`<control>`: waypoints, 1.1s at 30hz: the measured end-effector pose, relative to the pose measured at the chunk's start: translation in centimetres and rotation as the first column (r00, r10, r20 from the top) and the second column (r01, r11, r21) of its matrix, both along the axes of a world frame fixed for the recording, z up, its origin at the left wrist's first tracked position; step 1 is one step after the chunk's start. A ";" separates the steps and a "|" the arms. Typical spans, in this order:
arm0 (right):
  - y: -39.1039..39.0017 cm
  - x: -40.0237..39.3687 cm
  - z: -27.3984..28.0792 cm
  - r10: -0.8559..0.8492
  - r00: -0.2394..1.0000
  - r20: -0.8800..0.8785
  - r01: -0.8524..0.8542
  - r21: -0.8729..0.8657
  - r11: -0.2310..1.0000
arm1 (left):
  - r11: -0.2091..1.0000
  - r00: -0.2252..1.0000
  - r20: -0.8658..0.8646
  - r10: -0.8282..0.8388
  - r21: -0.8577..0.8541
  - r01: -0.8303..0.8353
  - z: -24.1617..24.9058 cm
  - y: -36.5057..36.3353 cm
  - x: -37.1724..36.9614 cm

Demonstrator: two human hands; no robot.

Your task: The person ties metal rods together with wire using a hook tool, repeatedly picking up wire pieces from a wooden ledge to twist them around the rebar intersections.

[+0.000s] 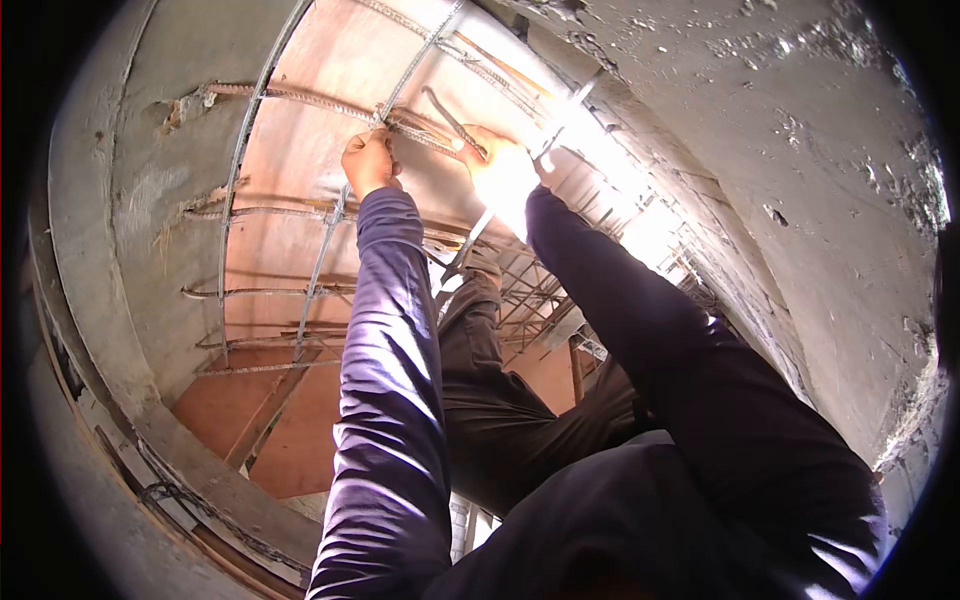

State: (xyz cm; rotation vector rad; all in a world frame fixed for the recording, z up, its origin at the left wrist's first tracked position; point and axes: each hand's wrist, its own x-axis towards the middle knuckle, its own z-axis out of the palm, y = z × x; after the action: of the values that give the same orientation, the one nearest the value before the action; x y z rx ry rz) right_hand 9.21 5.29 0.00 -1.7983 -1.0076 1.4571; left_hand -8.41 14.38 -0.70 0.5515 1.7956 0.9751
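My left hand (pixel 370 160) is closed in a pinch just below a crossing of reinforcing bars. Whatever its fingers hold is too small to make out. A ribbed horizontal rebar (pixel 310 98) meets a thinner upright bar (pixel 408 75) at that crossing. To the right, my right hand (pixel 492 170) is wrapped round a short dark rod with a bent tip (pixel 447 113), which slants up and left toward the crossing. Strong sunlight washes out much of this hand. Behind the bars lies a reddish-brown panel (pixel 280 180).
More rebars (pixel 265 292) form a grid lower down. A concrete wall (pixel 165 260) curves at left, and a rough concrete face (pixel 790 220) rises at right. My bent leg (pixel 540 440) braces below. A wooden strip (pixel 265 420) leans at lower left.
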 end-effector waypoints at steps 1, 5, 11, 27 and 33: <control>-0.7 0.0 -0.7 0.052 0.985 0.165 -0.086 0.207 0.975 | 1.000 1.000 -0.004 0.006 -0.002 -0.006 0.1 0.0 0.0; 0.0 0.5 0.0 0.090 0.945 0.314 -0.202 0.347 0.916 | 0.999 0.999 -0.018 -0.045 0.007 0.045 0.0 -0.1 -0.3; 2.4 0.6 -0.4 0.232 0.891 0.389 -0.344 0.246 0.906 | 0.999 0.999 -0.010 -0.042 0.005 0.042 -0.1 -0.2 -0.3; 2.2 -3.4 1.2 -0.036 0.961 -0.274 -0.055 -0.318 0.947 | 0.984 0.988 0.049 -0.148 -0.089 0.152 1.5 -1.8 -1.3; 2.8 0.2 -2.0 -0.235 0.489 -0.840 -0.252 -0.394 0.884 | 0.969 0.971 0.006 -0.239 -0.061 0.239 0.4 -2.0 -1.3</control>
State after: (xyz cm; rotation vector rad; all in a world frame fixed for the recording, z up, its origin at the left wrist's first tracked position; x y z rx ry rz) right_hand 9.45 8.05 -2.03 -0.9543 -0.0871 2.3948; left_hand -9.70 12.36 -0.34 0.7116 1.7077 0.7513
